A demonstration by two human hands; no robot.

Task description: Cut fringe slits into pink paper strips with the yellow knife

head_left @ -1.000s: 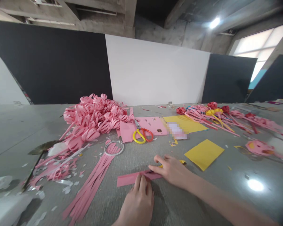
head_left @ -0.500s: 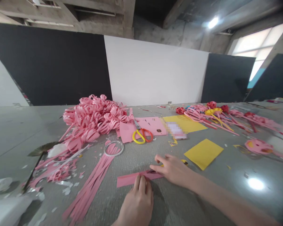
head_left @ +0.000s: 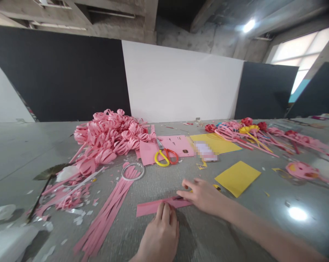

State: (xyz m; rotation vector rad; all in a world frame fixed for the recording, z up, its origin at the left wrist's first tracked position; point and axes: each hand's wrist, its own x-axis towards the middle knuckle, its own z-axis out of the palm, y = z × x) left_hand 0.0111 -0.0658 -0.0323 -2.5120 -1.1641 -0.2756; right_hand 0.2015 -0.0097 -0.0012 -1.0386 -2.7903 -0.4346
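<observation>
A folded strip of pink paper (head_left: 150, 208) lies across the table in front of me. My left hand (head_left: 161, 227) presses its bunched fingertips on the middle of the strip. At the strip's right end, my right hand (head_left: 198, 194) is closed around a slim yellow and black tool that looks like a utility knife (head_left: 216, 187). Its dark tip rests by the paper's upper edge, and the fingers hide most of it. Left of the strip, cut pink strips (head_left: 106, 214) lie in a bundle under a clear tape ring (head_left: 133, 171).
Scissors (head_left: 164, 158) rest on pink sheets (head_left: 177, 143). A yellow sheet (head_left: 238, 178) lies to the right. Curled pink paper flowers (head_left: 112, 134) are heaped at the back left, and more paper flowers (head_left: 243, 131) at the back right. Scraps and a white bottle (head_left: 2, 214) sit at left.
Very little differs. My right hand has shifted slightly to the right along the strip, while my left hand still presses on the paper.
</observation>
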